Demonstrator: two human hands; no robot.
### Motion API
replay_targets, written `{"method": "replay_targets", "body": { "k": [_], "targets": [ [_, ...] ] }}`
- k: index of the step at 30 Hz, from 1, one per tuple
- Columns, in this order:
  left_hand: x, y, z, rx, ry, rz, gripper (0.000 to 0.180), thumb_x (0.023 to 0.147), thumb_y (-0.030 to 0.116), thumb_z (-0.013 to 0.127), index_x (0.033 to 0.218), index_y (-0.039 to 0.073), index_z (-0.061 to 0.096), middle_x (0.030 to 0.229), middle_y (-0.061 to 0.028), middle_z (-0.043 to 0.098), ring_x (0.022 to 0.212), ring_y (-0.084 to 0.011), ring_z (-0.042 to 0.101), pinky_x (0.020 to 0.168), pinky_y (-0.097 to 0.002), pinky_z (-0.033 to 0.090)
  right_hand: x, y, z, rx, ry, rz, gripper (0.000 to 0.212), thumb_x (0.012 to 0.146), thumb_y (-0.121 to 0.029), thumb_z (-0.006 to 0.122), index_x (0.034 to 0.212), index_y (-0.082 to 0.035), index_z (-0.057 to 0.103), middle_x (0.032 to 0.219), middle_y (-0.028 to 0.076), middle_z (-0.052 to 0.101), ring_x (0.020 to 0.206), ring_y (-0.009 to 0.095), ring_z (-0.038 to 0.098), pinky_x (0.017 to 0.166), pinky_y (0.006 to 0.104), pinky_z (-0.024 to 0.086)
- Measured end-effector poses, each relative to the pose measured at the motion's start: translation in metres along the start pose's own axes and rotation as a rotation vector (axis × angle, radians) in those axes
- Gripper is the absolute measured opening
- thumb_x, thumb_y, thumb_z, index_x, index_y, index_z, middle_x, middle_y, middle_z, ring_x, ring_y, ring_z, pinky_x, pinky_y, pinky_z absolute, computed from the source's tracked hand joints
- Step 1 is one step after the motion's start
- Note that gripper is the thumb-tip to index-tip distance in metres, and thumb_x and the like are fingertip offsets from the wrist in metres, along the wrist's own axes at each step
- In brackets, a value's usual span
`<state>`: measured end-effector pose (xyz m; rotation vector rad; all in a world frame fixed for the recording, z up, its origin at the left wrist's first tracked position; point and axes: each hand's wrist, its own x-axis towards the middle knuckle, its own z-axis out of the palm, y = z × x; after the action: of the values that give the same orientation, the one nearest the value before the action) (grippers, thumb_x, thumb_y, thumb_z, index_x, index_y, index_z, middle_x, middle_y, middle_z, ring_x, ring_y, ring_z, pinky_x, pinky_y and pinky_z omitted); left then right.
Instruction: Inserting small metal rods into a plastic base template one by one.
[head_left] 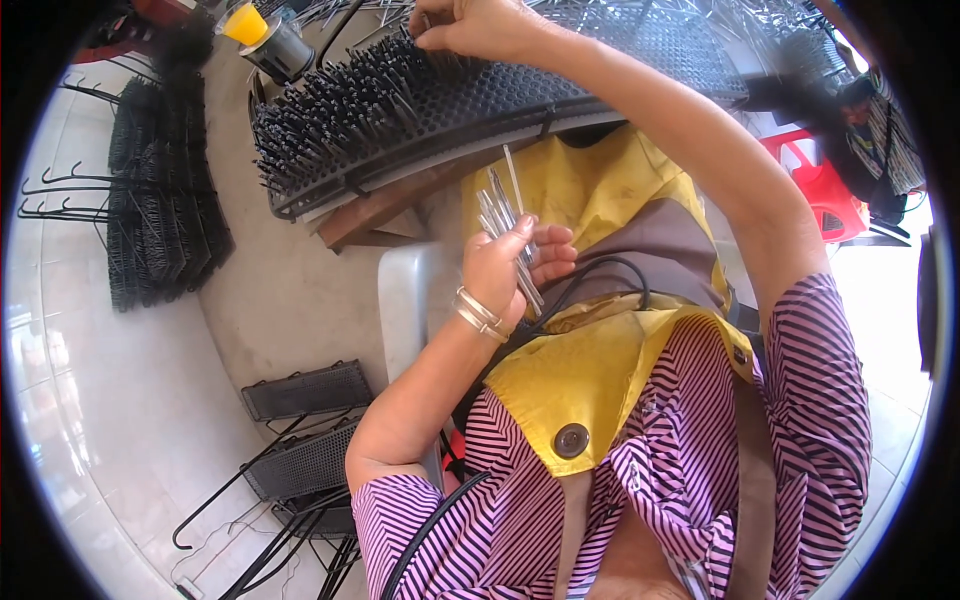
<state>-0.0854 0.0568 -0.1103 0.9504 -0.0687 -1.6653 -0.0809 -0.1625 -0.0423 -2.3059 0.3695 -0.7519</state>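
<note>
My left hand [497,262] is closed around a bundle of thin silvery metal rods [495,207], held over my lap with their upper ends fanned out. My right hand [478,28] reaches across to a black perforated rack [500,95], its fingertips pinched together just above the holes. Whatever sits between those fingertips is too small to make out. Many dark rods [335,115] stand upright in the rack's left part, close beside my right hand. Toward the right, the rack's holes show bare.
A metal container [283,52] with a yellow cup [245,24] stands behind the rack's left end. Loose silvery rods [655,20] lie at the far side. Filled black racks [160,190] hang at left; perforated racks [310,390] stand lower left. A red plastic stool [835,195] is at right.
</note>
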Motion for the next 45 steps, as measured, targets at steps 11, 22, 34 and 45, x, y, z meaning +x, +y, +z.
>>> {"method": "replay_targets", "body": {
  "k": [11,22,34,45],
  "targets": [
    [-0.002,0.002,0.000,0.005,0.019,-0.005,0.015,0.088,0.011,0.042,0.092,-0.002,0.046,0.087,-0.0205,0.057,0.073,-0.0273,0.060,0.062,-0.0354,0.054,-0.024,-0.027,-0.005,-0.378,0.202,-0.152,0.012,0.063,-0.005,0.062,0.067,0.003,0.054,0.064,0.017,0.056,0.060,0.029,0.056,0.055,0.0330,0.043],
    [-0.001,0.002,0.000,0.015,-0.021,-0.005,0.015,0.088,0.012,0.043,0.092,-0.002,0.046,0.088,-0.0202,0.057,0.072,-0.0270,0.061,0.062,-0.0348,0.054,-0.016,0.002,0.004,-0.236,0.144,-0.044,0.013,0.071,-0.013,0.059,0.073,0.000,0.059,0.067,0.015,0.059,0.068,0.031,0.057,0.063,0.0367,0.045],
    [-0.004,0.003,0.003,-0.042,-0.104,0.123,0.018,0.087,0.012,0.044,0.098,-0.002,0.045,0.085,-0.0178,0.058,0.069,-0.0252,0.060,0.059,-0.0327,0.053,-0.097,-0.043,-0.016,0.152,0.076,0.415,0.023,0.079,-0.020,0.060,0.085,0.003,0.060,0.069,0.006,0.061,0.064,0.012,0.058,0.056,0.0226,0.047],
    [-0.003,0.001,0.006,0.132,-0.263,0.032,0.022,0.085,0.015,0.048,0.097,-0.003,0.049,0.083,-0.0174,0.059,0.068,-0.0241,0.060,0.060,-0.0315,0.051,-0.151,-0.048,-0.014,0.657,0.077,0.634,0.021,0.079,-0.010,0.059,0.094,0.004,0.057,0.067,0.006,0.059,0.059,0.010,0.056,0.052,0.0202,0.046]
  ]
}}
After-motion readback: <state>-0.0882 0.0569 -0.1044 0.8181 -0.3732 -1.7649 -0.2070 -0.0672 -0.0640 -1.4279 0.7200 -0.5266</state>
